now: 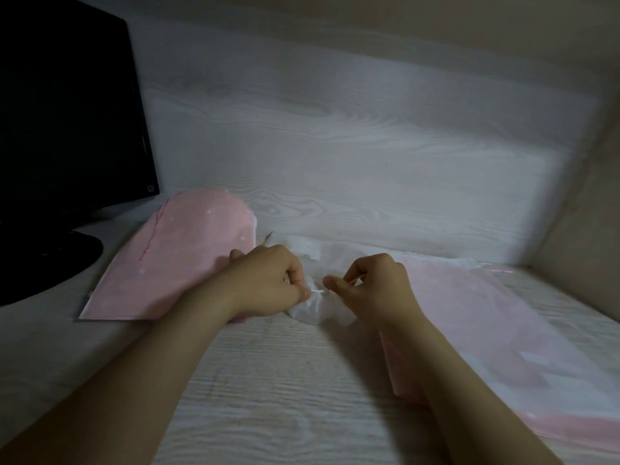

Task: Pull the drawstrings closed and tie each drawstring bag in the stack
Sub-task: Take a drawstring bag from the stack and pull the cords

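We are at the cinching and tying step on one bag: its gathered white mouth [312, 310] sits puckered on the worktop [285, 397] between our hands, near the middle of the view. Our left hand [268, 283] has its grip curled tight at the nine o'clock side of the pucker, and our right hand [372, 283] pinches with thumb and forefinger at three o'clock. A short thin run of drawstring [317, 290] shows taut between them. Which hand holds which end, we cannot tell. To do this well we judge it best to pull the two ends straight apart, level with the worktop, keeping the gathers bunched under the strand so the mouth does not slip open. We should then cross the ends close against the pucker before tightening. A pink bag [174, 263] lies flat at ten o'clock of our hands, beside a dark monitor [67, 112]. A pale pink stack [486, 330] lies at four o'clock under our right forearm.
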Demonstrator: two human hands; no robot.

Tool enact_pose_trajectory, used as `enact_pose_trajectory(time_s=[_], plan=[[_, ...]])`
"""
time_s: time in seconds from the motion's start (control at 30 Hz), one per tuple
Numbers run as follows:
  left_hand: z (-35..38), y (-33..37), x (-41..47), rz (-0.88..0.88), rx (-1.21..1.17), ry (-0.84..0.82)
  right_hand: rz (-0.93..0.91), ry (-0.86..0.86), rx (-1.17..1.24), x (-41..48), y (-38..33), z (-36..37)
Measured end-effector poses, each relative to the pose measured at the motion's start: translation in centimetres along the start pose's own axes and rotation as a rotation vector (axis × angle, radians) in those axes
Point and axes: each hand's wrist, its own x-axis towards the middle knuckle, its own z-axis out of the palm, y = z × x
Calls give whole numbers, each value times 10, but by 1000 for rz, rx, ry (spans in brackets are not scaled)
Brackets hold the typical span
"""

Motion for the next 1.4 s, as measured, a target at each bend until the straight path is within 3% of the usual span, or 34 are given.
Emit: enact_pose_trajectory(time_s=[0.27,0.6,0.73,1.0,1.17,1.4], plan=[[-1,8,1,134,-199,80,-33,19,30,0,0,2],[5,19,4,95,-888,-63,-62,10,22,0,2,3],[19,21,8,85,-1087,-19,-94,14,24,-1,2,3],[33,17,19,32,-1016,38,-122,52,35,-3,-4,4],[35,16,18,21,-929,21,-73,-42,481,-3,-17,-7],[36,15,17,71,-806,68,-173,-13,507,-4,-14,-8]])
